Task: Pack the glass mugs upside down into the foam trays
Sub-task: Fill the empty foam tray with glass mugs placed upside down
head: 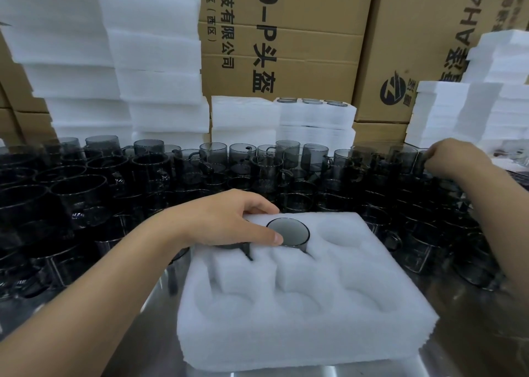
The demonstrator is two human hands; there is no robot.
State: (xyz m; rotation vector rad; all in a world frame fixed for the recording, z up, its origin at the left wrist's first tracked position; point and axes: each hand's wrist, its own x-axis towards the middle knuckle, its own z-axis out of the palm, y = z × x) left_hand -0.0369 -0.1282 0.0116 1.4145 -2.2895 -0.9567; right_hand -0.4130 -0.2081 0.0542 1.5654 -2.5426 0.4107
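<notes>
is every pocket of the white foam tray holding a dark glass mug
No, the near row of pockets in the white foam tray is empty.

A white foam tray [300,305] with six round pockets lies on the steel desk [472,333] at 6 o'clock. An upturned mug [289,235] of smoky glass sits base-up in its far middle pocket. The left grip [237,219] covers the far pocket at the tray's 10 o'clock, fingers and thumb curved over a second mug [243,247] there, the thumb tip touching the upturned mug. At 2 o'clock the right grip [452,159] curls round a third mug [412,159] among the loose mugs [200,170]. Foam stacks [154,61] and cartons [286,47] rise at 12 o'clock.
</notes>
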